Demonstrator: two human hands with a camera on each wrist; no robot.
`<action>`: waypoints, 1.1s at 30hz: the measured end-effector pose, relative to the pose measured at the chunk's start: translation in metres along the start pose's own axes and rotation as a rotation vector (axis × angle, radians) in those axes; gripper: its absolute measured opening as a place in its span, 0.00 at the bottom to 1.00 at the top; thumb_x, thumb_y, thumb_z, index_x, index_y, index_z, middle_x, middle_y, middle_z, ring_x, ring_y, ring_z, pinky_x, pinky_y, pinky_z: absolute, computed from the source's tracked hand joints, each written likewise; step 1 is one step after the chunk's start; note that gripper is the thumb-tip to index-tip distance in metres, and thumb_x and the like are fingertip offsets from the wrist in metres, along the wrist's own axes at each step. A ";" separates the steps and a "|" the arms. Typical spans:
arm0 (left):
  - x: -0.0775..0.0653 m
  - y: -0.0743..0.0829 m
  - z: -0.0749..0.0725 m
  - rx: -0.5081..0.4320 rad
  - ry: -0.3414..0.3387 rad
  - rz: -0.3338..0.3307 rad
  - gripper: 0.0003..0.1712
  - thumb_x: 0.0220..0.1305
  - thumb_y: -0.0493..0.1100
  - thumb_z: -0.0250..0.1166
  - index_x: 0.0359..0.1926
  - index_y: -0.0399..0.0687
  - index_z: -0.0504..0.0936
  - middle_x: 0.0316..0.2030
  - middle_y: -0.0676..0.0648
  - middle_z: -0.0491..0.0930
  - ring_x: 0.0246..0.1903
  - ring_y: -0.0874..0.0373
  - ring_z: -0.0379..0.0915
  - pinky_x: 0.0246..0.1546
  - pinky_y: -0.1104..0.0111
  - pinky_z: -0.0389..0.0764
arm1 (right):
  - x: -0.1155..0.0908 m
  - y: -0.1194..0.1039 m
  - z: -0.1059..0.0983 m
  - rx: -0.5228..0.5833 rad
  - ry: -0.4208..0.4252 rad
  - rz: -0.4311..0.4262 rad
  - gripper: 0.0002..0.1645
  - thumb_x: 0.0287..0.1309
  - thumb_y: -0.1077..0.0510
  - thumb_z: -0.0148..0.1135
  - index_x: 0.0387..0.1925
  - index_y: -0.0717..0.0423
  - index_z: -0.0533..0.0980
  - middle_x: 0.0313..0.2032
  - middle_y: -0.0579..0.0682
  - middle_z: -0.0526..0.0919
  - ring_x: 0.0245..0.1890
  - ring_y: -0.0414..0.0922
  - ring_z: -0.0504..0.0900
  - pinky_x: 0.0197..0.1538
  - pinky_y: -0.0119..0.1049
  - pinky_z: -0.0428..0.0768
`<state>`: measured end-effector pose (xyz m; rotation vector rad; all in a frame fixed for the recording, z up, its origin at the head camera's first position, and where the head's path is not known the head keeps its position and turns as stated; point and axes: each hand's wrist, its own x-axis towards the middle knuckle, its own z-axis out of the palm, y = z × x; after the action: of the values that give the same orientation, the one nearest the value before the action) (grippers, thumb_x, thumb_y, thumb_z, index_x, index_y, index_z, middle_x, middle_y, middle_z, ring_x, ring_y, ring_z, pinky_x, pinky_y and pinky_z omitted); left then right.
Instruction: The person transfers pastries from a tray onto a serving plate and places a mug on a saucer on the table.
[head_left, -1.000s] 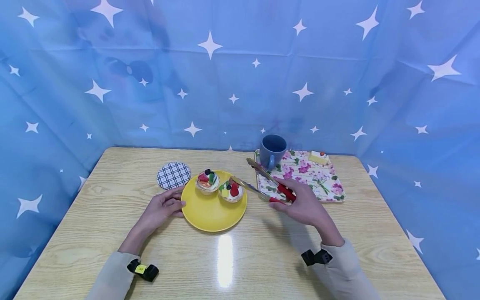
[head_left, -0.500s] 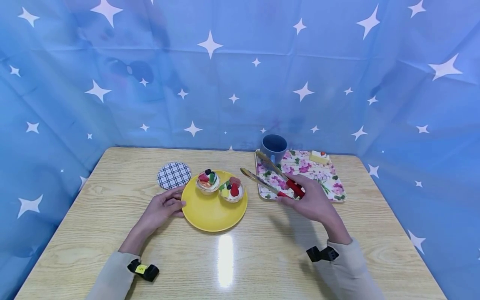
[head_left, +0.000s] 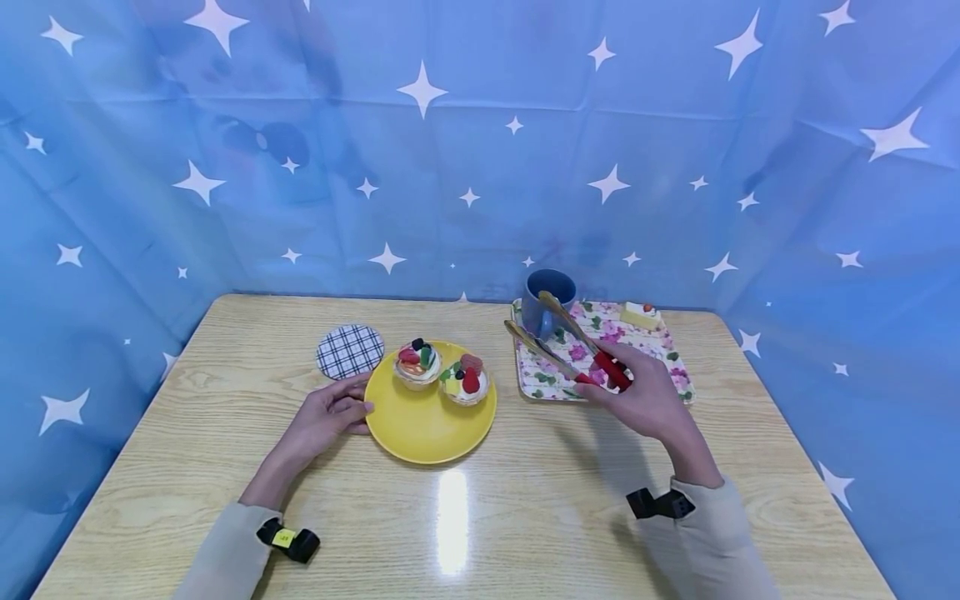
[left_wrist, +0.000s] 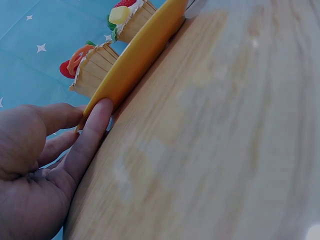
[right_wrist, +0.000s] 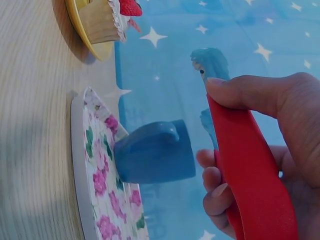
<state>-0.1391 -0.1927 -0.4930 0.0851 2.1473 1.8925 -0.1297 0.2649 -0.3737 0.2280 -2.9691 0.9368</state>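
Observation:
My left hand [head_left: 326, 421] pinches the left rim of a yellow plate [head_left: 423, 437], its thumb at the edge. On the plate stand two cream cups topped with toy-like fruit, one cup [head_left: 416, 379] further left and the other cup [head_left: 465, 392] near the right rim. My right hand [head_left: 656, 396] grips tongs with red handles [right_wrist: 250, 170] and gold-coloured arms. The tongs' arms are spread with nothing between them. In the head view their tips overlap a blue mug [head_left: 533, 315] and the left part of a floral tray [head_left: 536, 385].
The mug stands at the tray's back left corner, and a small cake slice [head_left: 640, 317] lies at its back right. A round checked coaster [head_left: 350, 352] lies behind my left hand. Behind the wooden table [head_left: 187, 433] hangs a blue star-patterned curtain [head_left: 300, 208].
My right hand has moved right with the tongs, taking their tips from beside the right cream cup to over the tray and mug. My left hand has stayed on the plate.

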 end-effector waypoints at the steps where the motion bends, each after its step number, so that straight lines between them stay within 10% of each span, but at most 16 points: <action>1: 0.000 0.000 0.000 -0.001 0.001 0.000 0.35 0.72 0.39 0.65 0.77 0.47 0.66 0.56 0.33 0.75 0.46 0.62 0.84 0.46 0.63 0.92 | -0.001 0.000 -0.001 -0.003 0.001 0.007 0.43 0.61 0.43 0.72 0.73 0.54 0.70 0.55 0.63 0.81 0.41 0.55 0.76 0.31 0.34 0.77; 33: 0.002 -0.002 0.000 0.016 0.006 -0.017 0.34 0.73 0.39 0.64 0.77 0.50 0.66 0.56 0.35 0.75 0.46 0.61 0.85 0.46 0.64 0.92 | 0.002 0.030 -0.017 0.013 0.026 0.154 0.49 0.62 0.36 0.69 0.76 0.54 0.65 0.57 0.66 0.76 0.49 0.58 0.73 0.36 0.34 0.79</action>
<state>-0.1408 -0.1926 -0.4951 0.0637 2.1604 1.8692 -0.1360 0.2986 -0.3762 -0.0126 -2.9924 0.9652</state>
